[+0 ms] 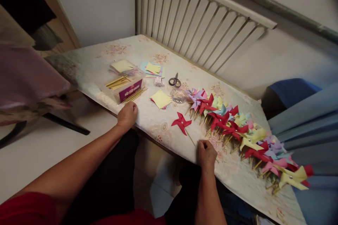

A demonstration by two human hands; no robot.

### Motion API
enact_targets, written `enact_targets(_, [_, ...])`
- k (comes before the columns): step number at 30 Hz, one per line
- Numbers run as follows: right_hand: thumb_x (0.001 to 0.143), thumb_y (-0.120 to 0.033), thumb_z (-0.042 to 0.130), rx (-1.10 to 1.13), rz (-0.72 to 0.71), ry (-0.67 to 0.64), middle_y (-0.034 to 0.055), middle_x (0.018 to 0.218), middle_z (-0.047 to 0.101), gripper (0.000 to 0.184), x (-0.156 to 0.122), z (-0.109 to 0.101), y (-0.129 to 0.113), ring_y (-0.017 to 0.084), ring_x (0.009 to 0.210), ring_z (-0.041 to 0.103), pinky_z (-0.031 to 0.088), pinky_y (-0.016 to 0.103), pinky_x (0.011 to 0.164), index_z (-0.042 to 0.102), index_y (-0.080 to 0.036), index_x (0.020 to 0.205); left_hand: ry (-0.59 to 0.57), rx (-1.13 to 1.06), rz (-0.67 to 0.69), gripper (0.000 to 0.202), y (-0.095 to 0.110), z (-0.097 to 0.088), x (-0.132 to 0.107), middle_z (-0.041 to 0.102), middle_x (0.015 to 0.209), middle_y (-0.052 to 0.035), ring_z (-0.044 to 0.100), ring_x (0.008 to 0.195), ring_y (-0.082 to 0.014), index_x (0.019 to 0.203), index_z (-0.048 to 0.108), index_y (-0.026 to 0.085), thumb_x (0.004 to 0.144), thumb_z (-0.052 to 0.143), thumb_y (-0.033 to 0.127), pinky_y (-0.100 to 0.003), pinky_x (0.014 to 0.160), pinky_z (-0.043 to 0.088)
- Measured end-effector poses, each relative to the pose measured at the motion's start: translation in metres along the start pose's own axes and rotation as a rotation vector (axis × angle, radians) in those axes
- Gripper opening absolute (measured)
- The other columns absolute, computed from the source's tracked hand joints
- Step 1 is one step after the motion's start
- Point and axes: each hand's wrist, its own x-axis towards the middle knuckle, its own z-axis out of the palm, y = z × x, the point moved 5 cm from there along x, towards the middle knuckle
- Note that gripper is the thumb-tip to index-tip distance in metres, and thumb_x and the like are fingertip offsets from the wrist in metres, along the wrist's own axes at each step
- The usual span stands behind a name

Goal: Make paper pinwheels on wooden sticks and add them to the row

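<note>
My left hand (127,115) rests as a loose fist on the table's front edge, just below a clear plastic box (116,95) with a purple label. Thin wooden sticks (117,83) lie in that box, and more lie along its front. Farther right, my right hand (207,153) is also curled into a fist on the edge, with nothing visible in it. Between my hands a red paper pinwheel (181,123) lies flat; its stick ends just short of my right hand. A stack of square paper (160,99), yellow on top, lies behind the pinwheel.
Rows of finished pinwheels (235,128) in several colours cover the table's right side. Black scissors (174,80), a clear dish (179,96) of small pieces, a small box (159,82) and more paper (153,68) lie farther back. A radiator (195,21) stands behind the table.
</note>
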Motion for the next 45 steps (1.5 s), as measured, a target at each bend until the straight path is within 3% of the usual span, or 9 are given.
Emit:
enact_targets(3, [0.083,-0.038,0.045,-0.037,0.03,0.067,0.0125,0.083,0.074,0.035,0.004,-0.005,0.007,0.025,0.077,0.062,0.042,0.033,0.075,0.074,-0.017,0.084,0.009,0.067,-0.119,0.032,-0.015,-0.008,0.004,0.067,0.121,-0.0175,0.063,0.107,-0.0319,0.118,0.059,0.017,0.092,0.043,0.027,-0.038,0.083,0.045])
enact_targets(6, [0.085,-0.034,0.044,-0.092,0.036,0.12,0.0121,0.082,0.074,0.036,0.01,-0.005,0.005,0.023,0.073,0.06,0.038,0.031,0.07,0.075,-0.017,0.086,-0.016,0.12,-0.17,0.037,-0.024,-0.011,0.007,0.067,0.121,-0.0194,0.065,0.105,-0.0345,0.126,0.055,0.018,0.093,0.042,0.031,-0.041,0.082,0.045])
enact_targets(19, [0.09,-0.031,0.04,-0.2,0.03,0.22,0.0119,0.083,0.072,0.037,0.009,0.003,-0.009,0.021,0.069,0.057,0.031,0.031,0.065,0.074,-0.018,0.089,0.002,0.262,-0.152,0.04,-0.029,-0.004,0.023,0.07,0.109,-0.0241,0.068,0.096,-0.0353,0.119,0.06,0.014,0.098,0.034,0.036,-0.043,0.079,0.046])
enact_targets(26, [0.09,-0.03,0.041,-0.19,0.033,0.228,0.011,0.082,0.072,0.035,0.009,0.003,-0.011,0.02,0.068,0.055,0.03,0.03,0.063,0.075,-0.018,0.088,-0.002,0.247,-0.152,0.042,-0.03,-0.004,0.025,0.07,0.109,-0.0249,0.068,0.097,-0.0387,0.118,0.062,0.015,0.097,0.033,0.036,-0.046,0.078,0.047])
enact_targets(45, [0.092,-0.024,0.047,-0.222,0.036,0.245,0.0088,0.079,0.071,0.028,0.009,0.004,-0.011,0.019,0.067,0.055,0.027,0.029,0.062,0.074,-0.018,0.087,0.016,0.207,-0.236,0.038,-0.032,-0.003,0.024,0.072,0.108,-0.0226,0.069,0.101,-0.0367,0.117,0.059,0.015,0.097,0.036,0.037,-0.045,0.082,0.051])
